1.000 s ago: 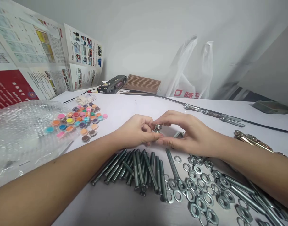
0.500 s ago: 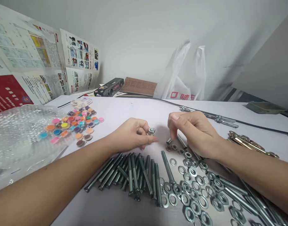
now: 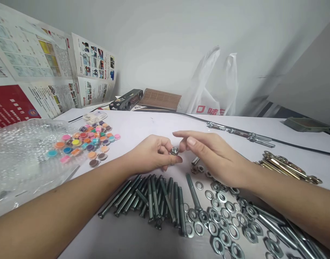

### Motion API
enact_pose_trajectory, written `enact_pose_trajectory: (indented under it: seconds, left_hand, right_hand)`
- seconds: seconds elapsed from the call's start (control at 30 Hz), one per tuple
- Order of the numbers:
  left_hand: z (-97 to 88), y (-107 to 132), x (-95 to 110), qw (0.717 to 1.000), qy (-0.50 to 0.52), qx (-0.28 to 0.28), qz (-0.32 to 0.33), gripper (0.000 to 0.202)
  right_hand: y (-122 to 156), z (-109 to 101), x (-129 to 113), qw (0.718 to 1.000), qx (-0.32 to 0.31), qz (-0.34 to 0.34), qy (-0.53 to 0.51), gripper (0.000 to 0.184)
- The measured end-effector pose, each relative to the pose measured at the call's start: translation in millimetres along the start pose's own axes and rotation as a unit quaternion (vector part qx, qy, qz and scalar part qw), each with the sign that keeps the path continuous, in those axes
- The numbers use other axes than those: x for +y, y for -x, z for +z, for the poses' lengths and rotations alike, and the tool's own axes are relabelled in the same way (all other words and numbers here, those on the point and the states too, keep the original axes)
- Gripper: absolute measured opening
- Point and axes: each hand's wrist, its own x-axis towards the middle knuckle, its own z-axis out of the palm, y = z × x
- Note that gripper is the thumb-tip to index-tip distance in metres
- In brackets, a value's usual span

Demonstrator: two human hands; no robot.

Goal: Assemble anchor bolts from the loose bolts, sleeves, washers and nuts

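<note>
My left hand [image 3: 156, 154] is closed, pinching a bolt with a nut [image 3: 174, 151] that faces me end-on; the rest of the piece is hidden by the fingers. Beside it, my right hand [image 3: 213, 153] is open, with the index finger stretched out and the thumb apart. Its curled fingertips come close to the nut; whether they touch it I cannot tell. Below both hands lie a heap of long dark bolts [image 3: 154, 198] and a spread of loose nuts and flat washers [image 3: 221, 216]. A short metal sleeve [image 3: 195, 160] lies under the right fingers.
Bubble wrap [image 3: 24, 158] and small colourful paint pots [image 3: 85, 142] occupy the left. Brass-coloured bolts [image 3: 286, 167] lie at right, and a black cable [image 3: 289, 144] crosses behind. A white plastic bag [image 3: 205, 93] and a brown slatted mat [image 3: 161, 99] stand at the back.
My right hand has moved left towards the nut in my left hand, and its fingers have opened out. The left hand has kept its pinch almost in place.
</note>
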Motion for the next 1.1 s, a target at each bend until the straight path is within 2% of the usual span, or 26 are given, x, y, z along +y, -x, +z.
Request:
enact_pose_trajectory:
  seconds: [0.07, 0.1, 0.2, 0.27, 0.33, 0.37, 0.43, 0.53, 0.67, 0.73, 0.83, 0.93, 1.1]
  left_hand:
    - [-0.6, 0, 0, 1.000, -0.002, -0.003, 0.000, 0.038]
    - [-0.7, 0, 0, 1.000, 0.002, -0.003, -0.003, 0.039]
    - [-0.3, 1, -1, 1.000, 0.014, 0.001, -0.009, 0.042]
    - [0.3, 1, -1, 1.000, 0.014, 0.003, -0.010, 0.042]
    - [0.3, 0, -3, 1.000, 0.012, 0.000, -0.009, 0.037]
    - [0.1, 0, -4, 1.000, 0.006, -0.004, -0.001, 0.033]
    - [-1.1, -1, -4, 0.999, -0.034, -0.023, 0.028, 0.026]
    - [-3.0, 1, -2, 0.992, -0.102, -0.043, 0.057, 0.025]
    - [-2.6, 5, 2, 0.993, -0.107, -0.037, 0.032, 0.028]
    - [-0.5, 6, -1, 0.988, -0.142, -0.004, 0.060, 0.026]
    - [3.8, 4, -10, 0.959, -0.213, 0.105, 0.154, 0.017]
    - [7.1, 2, -18, 0.908, -0.288, 0.177, 0.247, 0.014]
    - [7.5, 0, -20, 0.778, -0.415, 0.237, 0.407, 0.017]
  right_hand:
    - [0, 0, -3, 0.999, -0.034, 0.022, 0.003, 0.051]
    - [0, -1, -3, 0.998, -0.026, 0.051, -0.012, 0.058]
    - [2, -4, -1, 0.992, 0.056, 0.105, -0.044, 0.067]
    - [3, -2, -1, 0.993, 0.069, 0.096, -0.018, 0.056]
    - [2, 2, -3, 0.996, 0.040, 0.082, 0.021, 0.026]
    - [1, 4, -4, 0.996, 0.020, 0.069, 0.043, 0.020]
    - [0, 8, -6, 0.995, -0.018, 0.031, 0.095, 0.032]
    - [-1, 7, -6, 0.986, -0.041, -0.010, 0.163, 0.026]
    - [-2, 0, -5, 0.981, -0.050, 0.029, 0.186, 0.023]
    - [-2, -2, -5, 0.976, -0.065, 0.044, 0.201, 0.021]
    - [0, -1, -7, 0.961, -0.067, 0.037, 0.265, 0.029]
    - [2, 4, -9, 0.953, -0.066, 0.056, 0.291, 0.042]
    - [1, 10, -9, 0.954, -0.107, 0.224, 0.168, 0.056]
